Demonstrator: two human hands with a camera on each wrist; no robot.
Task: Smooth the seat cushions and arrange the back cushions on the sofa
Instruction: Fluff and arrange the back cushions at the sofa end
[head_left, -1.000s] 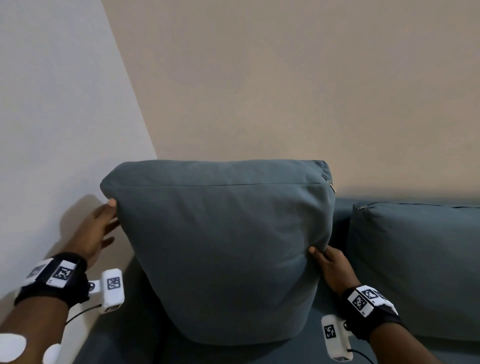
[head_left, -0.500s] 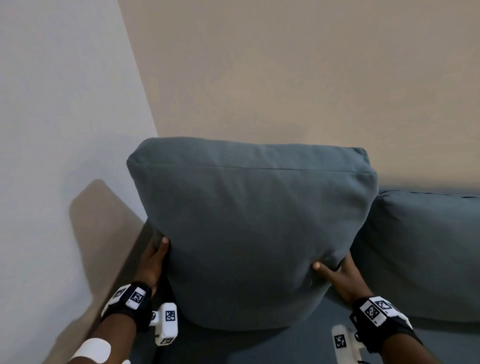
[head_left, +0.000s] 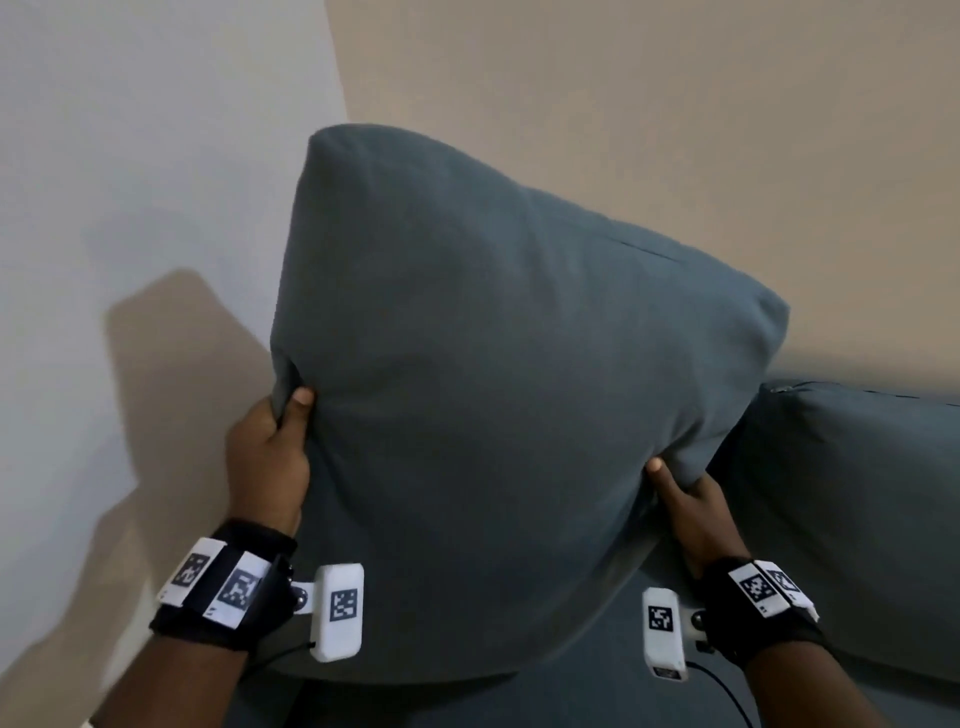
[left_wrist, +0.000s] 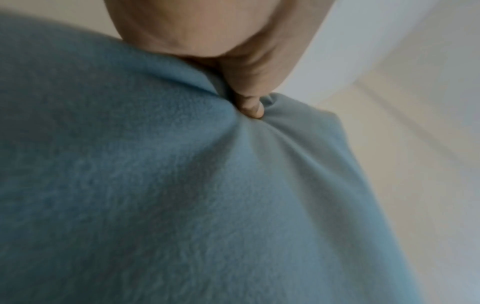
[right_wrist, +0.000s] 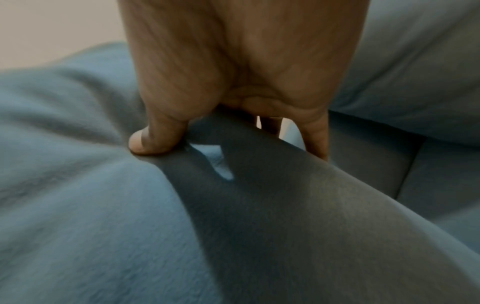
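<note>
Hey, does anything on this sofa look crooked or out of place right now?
Yes: the back cushion in the corner is tilted, its top-left corner high. The left hand and right hand grip its sides. The neighbouring cushion sits level.

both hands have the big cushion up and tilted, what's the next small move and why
Probably level it and lower it beside the second back cushion. The held cushion tilts, left corner high; the left hand and right hand each pinch a lower side.
</note>
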